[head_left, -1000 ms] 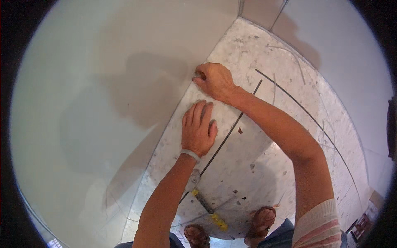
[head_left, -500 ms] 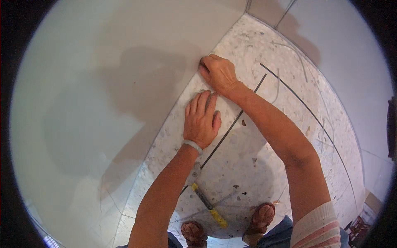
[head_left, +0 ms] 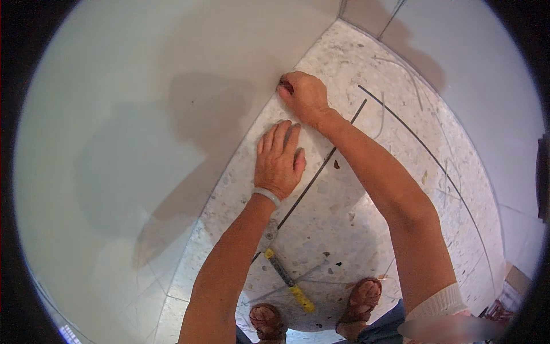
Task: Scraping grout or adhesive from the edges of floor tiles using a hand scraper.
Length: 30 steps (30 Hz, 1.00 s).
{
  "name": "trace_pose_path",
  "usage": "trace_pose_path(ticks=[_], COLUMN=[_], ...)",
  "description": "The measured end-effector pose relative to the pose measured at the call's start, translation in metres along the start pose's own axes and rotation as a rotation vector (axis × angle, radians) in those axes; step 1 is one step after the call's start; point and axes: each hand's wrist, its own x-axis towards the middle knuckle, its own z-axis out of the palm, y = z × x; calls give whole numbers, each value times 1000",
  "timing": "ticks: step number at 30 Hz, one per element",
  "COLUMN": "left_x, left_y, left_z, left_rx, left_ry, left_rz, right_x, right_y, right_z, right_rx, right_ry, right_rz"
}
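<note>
At the far left edge of the pale speckled floor, the right hand is curled in tightly against the wall-floor seam, thumb close to the bent forefinger; whether something small sits between them I cannot tell. Just nearer, the left hand lies palm down, fingers slightly apart, gripping nothing. For close work along that seam, I would let the left palm take the body's weight, so that the right fingers can press lightly and evenly, the wrist low and the knuckles clear of the wall. Small, steady strokes in line with the edge should serve better than hard pushes. Counting outward: two bare hands, one pale bracelet on the left wrist, and one tool with a yellow-and-black handle lying near, its grey head partly behind the left forearm. Two dark lines run over the floor, one beneath the right forearm, one farther right; whether they are loose I cannot tell. Right of the hands lie at least two thin pale strips. Nearest are two sandalled feet.
</note>
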Motion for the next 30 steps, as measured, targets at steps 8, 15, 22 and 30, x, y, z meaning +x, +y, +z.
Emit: trace_pose_path(ticks=[8,15,22,30], left_x=[1,-8,-25,-70], left_y=[4,-18,21,64], left_z=[-2,-2,-37,-43], left_rx=[-12,-109,-491,-524], left_ry=[-9,2,-121,-373], left_rz=[-14,26,59,200], right_x=[0,-123,-309,-334], right_y=[3,-59,-135,-185], right_z=[-7,-72,-74,-37], right_rx=[50,4,-34,27], right_ry=[22,-305,-817,-633], right_rz=[-112,97,-23,35])
